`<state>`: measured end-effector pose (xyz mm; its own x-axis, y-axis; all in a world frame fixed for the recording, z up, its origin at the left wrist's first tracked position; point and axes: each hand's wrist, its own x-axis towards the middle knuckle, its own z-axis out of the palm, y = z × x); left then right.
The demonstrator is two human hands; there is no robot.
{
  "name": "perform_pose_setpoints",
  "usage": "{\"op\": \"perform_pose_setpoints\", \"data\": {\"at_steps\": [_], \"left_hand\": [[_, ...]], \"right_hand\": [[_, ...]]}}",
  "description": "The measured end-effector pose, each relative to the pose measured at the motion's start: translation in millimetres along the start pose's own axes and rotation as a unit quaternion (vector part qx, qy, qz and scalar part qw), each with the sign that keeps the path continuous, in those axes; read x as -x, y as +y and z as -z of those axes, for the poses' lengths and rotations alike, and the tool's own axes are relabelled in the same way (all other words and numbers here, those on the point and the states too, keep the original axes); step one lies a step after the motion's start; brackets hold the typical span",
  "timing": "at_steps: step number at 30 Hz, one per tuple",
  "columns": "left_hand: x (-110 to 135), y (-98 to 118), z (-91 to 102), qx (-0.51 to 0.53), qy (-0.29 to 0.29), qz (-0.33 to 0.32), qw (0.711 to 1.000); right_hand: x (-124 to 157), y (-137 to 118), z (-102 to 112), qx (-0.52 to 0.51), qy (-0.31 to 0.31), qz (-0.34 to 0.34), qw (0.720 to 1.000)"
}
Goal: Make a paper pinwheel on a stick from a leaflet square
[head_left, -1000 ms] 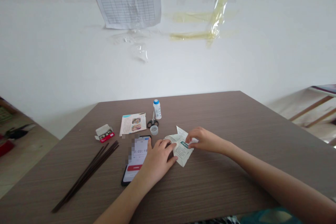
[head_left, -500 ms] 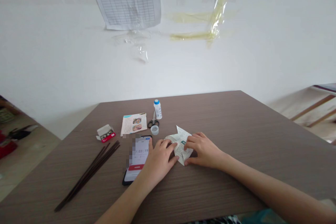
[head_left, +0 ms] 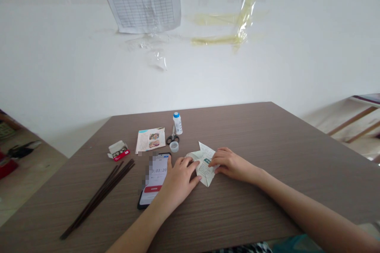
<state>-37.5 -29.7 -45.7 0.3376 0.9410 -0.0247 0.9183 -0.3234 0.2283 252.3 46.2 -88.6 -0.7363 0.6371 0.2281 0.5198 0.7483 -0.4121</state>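
A folded sheet of printed paper with a green band lies on the brown wood-grain table. My left hand rests with its fingertips on the sheet's left part, its heel beside a smartphone showing a timer. My right hand presses the sheet's right edge with curled fingers. Farther back stand a white bottle with a blue cap, black-handled scissors, a small clear cap, a printed booklet, and a small red-and-white box.
Several dark chopsticks lie at the table's left. A printed grid sheet and yellowed tape strips are on the white wall behind the table. Wooden furniture legs stand on the floor at right.
My right hand has slid rightward, off the middle of the sheet to its right edge. The left hand and sheet stay nearly still. The phone's timer has ticked from 03:19 to 03:20.
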Motion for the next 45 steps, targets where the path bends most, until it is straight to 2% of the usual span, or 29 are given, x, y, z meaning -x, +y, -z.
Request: {"op": "perform_pose_setpoints", "data": {"at_steps": [7,13,23,28,32,40,45], "left_hand": [[-0.4,-2.3,-3.3,-0.004,0.001,-0.008,1.000],[-1.6,-0.1,-4.6,-0.010,0.004,-0.003,1.000],[-2.1,2.6,-2.9,-0.011,0.005,0.003,1.000],[-2.0,4.5,-1.2,-0.016,-0.008,0.015,1.000],[-2.0,4.2,-2.2,-0.023,-0.009,0.012,1.000],[-1.8,2.1,-3.4,-0.019,-0.005,0.012,1.000],[-2.6,3.4,-1.4,-0.016,-0.005,0.013,1.000]], "right_hand": [[-1.5,-10.6,-20.2,0.043,0.034,-0.041,0.998],[-0.8,-8.9,-27.2,0.046,0.045,-0.053,0.997],[1.5,11.7,-28.2,0.052,0.094,0.034,0.994],[2.8,22.9,-26.5,0.070,0.092,0.086,0.989],[1.8,27.6,-28.4,0.075,0.096,0.099,0.988],[-3.2,19.7,-37.9,0.051,0.120,0.047,0.990],[-7.2,16.9,-41.8,-0.021,0.148,-0.009,0.989]]}}
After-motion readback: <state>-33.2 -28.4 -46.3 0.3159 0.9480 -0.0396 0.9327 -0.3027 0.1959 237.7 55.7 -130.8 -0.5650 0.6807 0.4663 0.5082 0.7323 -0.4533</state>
